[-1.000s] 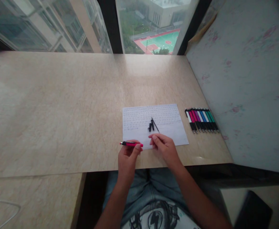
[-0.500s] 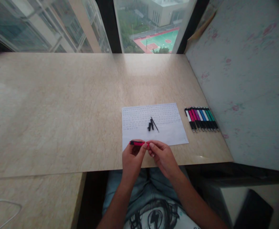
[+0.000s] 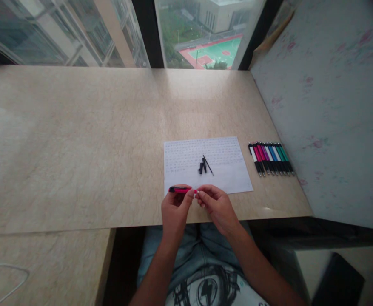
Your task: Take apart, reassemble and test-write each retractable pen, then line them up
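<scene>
My left hand (image 3: pixel 175 208) is closed around a pink pen barrel (image 3: pixel 181 190), whose black clip end points left. At the barrel's right end, the fingers of my right hand (image 3: pixel 214 204) pinch a small white pen part (image 3: pixel 196 195), mostly hidden by the fingertips. Just beyond my hands, a sheet of paper (image 3: pixel 227 178) with rows of writing lies flat. On it rest a thin black refill (image 3: pixel 208 165) and two short black pen pieces (image 3: pixel 202 166), set close together.
Several pens (image 3: pixel 271 158) with white, pink, purple, blue and green barrels lie side by side right of the paper, near the patterned wall (image 3: pixel 333 127). The tabletop (image 3: pixel 78 148) runs back to a window. A white cable (image 3: pixel 14 267) lies at lower left.
The pink barrel has shifted slightly left with my left hand. A white part now shows at its right end by my right fingertips. The camera view has moved a little.
</scene>
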Motion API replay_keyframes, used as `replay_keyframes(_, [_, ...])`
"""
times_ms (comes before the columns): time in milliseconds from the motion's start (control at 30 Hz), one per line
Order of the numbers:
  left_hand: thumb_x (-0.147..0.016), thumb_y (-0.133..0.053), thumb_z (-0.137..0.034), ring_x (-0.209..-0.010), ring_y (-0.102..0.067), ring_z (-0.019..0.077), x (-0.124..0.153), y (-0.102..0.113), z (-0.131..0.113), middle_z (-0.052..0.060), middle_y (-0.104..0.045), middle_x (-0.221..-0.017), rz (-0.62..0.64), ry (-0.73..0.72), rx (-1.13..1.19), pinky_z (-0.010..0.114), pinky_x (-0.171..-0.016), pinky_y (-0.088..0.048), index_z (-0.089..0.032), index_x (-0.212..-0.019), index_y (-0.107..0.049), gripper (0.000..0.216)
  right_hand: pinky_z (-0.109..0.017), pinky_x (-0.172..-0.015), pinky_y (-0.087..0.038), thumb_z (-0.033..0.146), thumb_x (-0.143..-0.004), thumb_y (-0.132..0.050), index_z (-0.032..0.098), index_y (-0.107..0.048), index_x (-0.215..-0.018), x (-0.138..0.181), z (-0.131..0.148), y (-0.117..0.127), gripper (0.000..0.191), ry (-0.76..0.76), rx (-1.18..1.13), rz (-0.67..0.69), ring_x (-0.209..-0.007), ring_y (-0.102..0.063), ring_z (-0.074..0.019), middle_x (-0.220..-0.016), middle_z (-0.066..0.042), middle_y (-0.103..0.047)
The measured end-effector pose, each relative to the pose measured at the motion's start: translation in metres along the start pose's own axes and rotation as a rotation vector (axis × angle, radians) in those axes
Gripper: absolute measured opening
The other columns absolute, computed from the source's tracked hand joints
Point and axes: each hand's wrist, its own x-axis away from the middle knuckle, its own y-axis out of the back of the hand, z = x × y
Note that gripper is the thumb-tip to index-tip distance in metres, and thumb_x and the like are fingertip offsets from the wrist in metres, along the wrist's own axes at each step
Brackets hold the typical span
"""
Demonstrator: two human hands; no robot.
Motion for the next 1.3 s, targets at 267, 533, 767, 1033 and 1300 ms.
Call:
replay_keyframes(267, [-0.075, -0.077, -0.034, -0.070, -0.064, 0.0140, -0.001, 0.003, 0.010, 0.003, -0.070, -0.075, -0.044, 0.020, 0.082, 0.025, -0.066, -0.049, -0.017, -0.089, -0.071, 0.023, -0.034, -0.069, -0.048, 0.028, -0.087, -0.058, 0.019, -0.070, -0.089, -0.038, 0.035, 0.037, 0.016, 0.578, 0.959, -0.285, -0.073, -0.060, -0.0188, -0.086, -0.007, -0.070])
replay_keyframes(533, [-0.075, -0.077, -0.034, -0.073, -0.064, 0.0148, 0.000, 0.005, 0.011, 0.003, -0.070, -0.079, -0.003, 0.022, 0.086, 0.027, -0.070, -0.049, -0.017, -0.088, -0.070, 0.022, -0.033, -0.074, -0.048, 0.020, -0.087, -0.056, 0.017, -0.071, -0.097, -0.066, 0.041, 0.034, 0.018, 0.638, 1.218, -0.298, -0.075, -0.060, -0.0190, -0.089, -0.008, -0.069])
replay_keyframes(767, [-0.074, -0.078, -0.034, -0.076, -0.064, 0.0136, -0.002, 0.001, 0.010, 0.003, -0.069, -0.084, -0.011, 0.113, 0.217, 0.025, -0.072, -0.049, -0.017, -0.096, -0.067, 0.030, -0.029, -0.066, -0.051, 0.030, -0.089, -0.058, 0.019, -0.071, -0.096, -0.020, 0.023, 0.029, 0.019, 0.413, 0.733, -0.087, -0.073, -0.065, -0.0177, -0.086, -0.006, -0.071])
replay_keyframes(1033, [-0.073, -0.079, -0.031, -0.067, -0.060, 0.0086, 0.001, -0.003, 0.006, -0.002, -0.064, -0.078, 0.069, 0.257, 0.423, 0.020, -0.067, -0.048, -0.018, -0.111, -0.060, 0.044, -0.027, -0.065, -0.052, 0.032, -0.091, -0.058, 0.020, -0.068, -0.097, 0.005, 0.011, 0.006, 0.017, 0.306, 0.474, 0.100, -0.073, -0.064, -0.0163, -0.085, -0.004, -0.070])
replay_keyframes(1300, [-0.080, -0.073, -0.035, -0.076, -0.067, 0.0164, -0.002, 0.005, 0.009, 0.002, -0.068, -0.082, 0.245, -0.024, -0.074, 0.027, -0.072, -0.052, -0.019, -0.109, -0.064, 0.034, -0.029, -0.068, -0.047, 0.017, -0.089, -0.057, 0.019, -0.064, -0.093, 0.009, 0.022, 0.007, 0.008, 0.665, 0.946, 0.134, -0.074, -0.058, -0.0167, -0.083, -0.004, -0.065])
